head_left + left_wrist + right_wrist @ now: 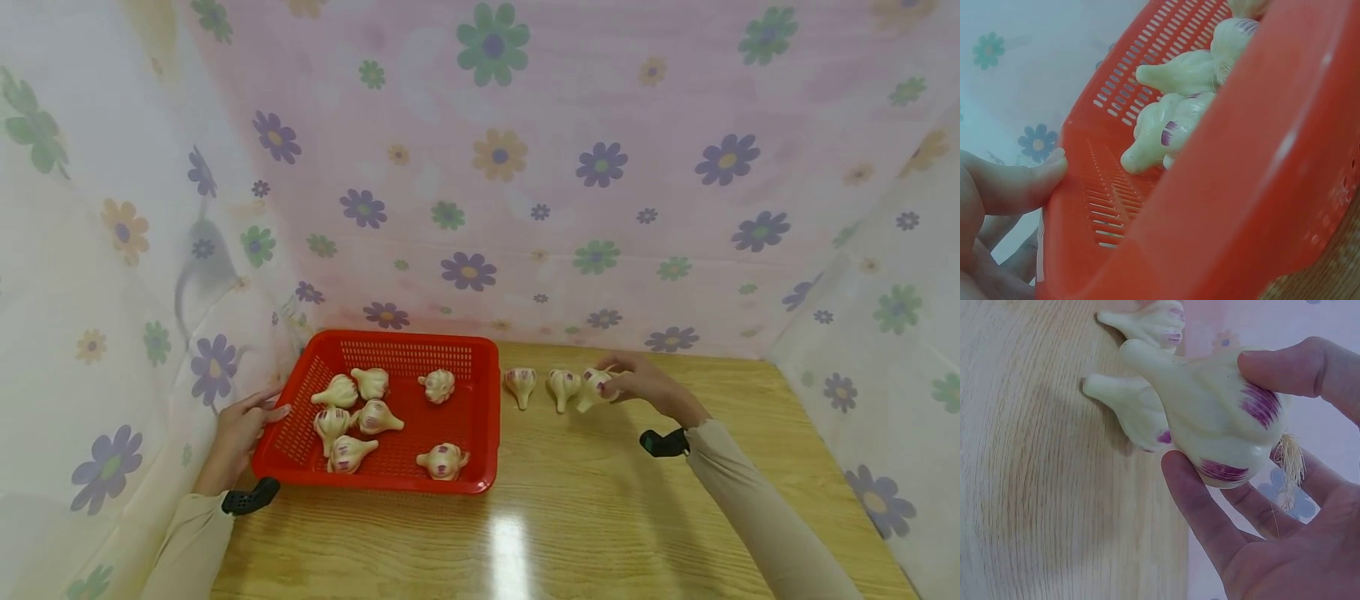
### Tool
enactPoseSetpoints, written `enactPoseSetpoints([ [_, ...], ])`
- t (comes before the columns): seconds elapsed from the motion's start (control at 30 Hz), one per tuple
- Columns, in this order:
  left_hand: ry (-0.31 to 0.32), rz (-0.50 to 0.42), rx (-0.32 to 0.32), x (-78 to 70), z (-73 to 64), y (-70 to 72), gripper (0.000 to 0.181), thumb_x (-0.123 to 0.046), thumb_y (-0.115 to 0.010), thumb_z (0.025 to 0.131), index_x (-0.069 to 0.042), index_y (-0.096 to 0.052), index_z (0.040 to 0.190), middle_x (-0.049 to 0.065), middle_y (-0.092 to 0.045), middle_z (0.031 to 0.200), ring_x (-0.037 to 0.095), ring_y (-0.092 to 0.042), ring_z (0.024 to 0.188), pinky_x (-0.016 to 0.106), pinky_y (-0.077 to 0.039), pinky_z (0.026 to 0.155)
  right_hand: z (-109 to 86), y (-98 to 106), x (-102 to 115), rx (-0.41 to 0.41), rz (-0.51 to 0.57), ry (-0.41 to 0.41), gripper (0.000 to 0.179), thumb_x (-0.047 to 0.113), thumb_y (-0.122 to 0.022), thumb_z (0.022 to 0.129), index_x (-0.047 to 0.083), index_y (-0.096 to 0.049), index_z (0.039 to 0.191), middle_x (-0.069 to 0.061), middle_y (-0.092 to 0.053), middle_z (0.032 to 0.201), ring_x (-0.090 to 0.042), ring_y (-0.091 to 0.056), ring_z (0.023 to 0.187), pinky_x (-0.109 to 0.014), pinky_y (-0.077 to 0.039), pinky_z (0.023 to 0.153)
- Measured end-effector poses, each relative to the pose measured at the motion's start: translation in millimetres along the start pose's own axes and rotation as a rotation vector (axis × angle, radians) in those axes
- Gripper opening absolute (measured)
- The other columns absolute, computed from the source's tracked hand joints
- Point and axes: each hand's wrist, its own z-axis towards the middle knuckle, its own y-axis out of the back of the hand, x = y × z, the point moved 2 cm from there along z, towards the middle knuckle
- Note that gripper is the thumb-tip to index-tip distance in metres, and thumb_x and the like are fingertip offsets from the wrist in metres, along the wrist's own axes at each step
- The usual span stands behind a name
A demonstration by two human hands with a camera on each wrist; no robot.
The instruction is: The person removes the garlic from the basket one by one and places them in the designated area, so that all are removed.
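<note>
A red plastic basket point(489, 417) with slotted walls stands on the left of the table. My left hand point(236, 435) grips its left rim, the thumb point(1029, 181) lying over the edge and the other fingers outside the wall. Several garlic bulbs lie inside, mostly clustered at the left, with one garlic bulb point(437, 386) at the back and another garlic bulb point(443, 461) at the front right. My right hand point(651, 387) holds a garlic bulb point(1210, 415) with purple streaks and a tuft of roots, pinched between thumb and fingers.
Two more garlic bulbs, a nearer one point(521, 385) and a middle one point(562, 387), lie in a row between the basket and my right hand. The wood-grain table point(585, 508) is bounded by flowered cloth point(540, 167) at the back and sides.
</note>
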Motion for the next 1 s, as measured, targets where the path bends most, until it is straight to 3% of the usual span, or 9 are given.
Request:
enactPoseSetpoints([
  [0.37, -0.011, -0.026, 0.01, -0.7, -1.0, 0.6, 0.063, -0.018, -0.065, 0.09, -0.008, -0.038, 0.145, -0.008, -0.059, 0.101, 0.008, -0.063, 0.082, 0.028, -0.054, 0.072, 6.4, -1.2, -12.5, -0.002, 0.024, -0.077, 0.048, 0.013, -0.064, 0.088, -0.004, -0.044, 0.128, -0.024, -0.048, 0.119, -0.036, -0.06, 0.095, -0.055, -0.046, 0.088],
  [0.63, -0.034, -0.015, 0.011, -1.9, 0.0, 0.0, 0.062, -0.018, -0.064, 0.09, -0.006, -0.038, 0.145, 0.009, -0.054, 0.124, 0.007, -0.062, 0.083, 0.028, -0.054, 0.073, 13.6, 4.2, -18.1, 0.014, 0.024, -0.085, 0.046, 0.013, -0.063, 0.088, -0.005, -0.045, 0.126, -0.022, -0.049, 0.117, -0.041, -0.058, 0.097, -0.056, -0.045, 0.088],
  [0.77, -0.042, -0.014, 0.017, -1.9, 0.2, -0.2, 0.06, -0.017, -0.062, 0.091, -0.006, -0.038, 0.145, 0.007, -0.056, 0.12, 0.008, -0.063, 0.083, 0.029, -0.054, 0.072, 16.3, 7.7, -20.5, 0.019, 0.008, -0.113, 0.045, 0.013, -0.063, 0.087, -0.005, -0.046, 0.125, -0.021, -0.05, 0.116, -0.036, -0.059, 0.095, -0.056, -0.046, 0.087],
  [1.0, -0.05, -0.046, 0.011, 0.4, 1.2, 0.7, 0.06, -0.013, -0.063, 0.09, -0.003, -0.038, 0.144, -0.009, -0.059, 0.099, 0.007, -0.063, 0.08, 0.028, -0.054, 0.07, 21.9, 10.6, -24.9, 0.042, -0.027, -0.147, 0.05, 0.014, -0.064, 0.086, -0.005, -0.046, 0.128, -0.019, -0.053, 0.116, -0.028, -0.059, 0.094, -0.053, -0.047, 0.088],
])
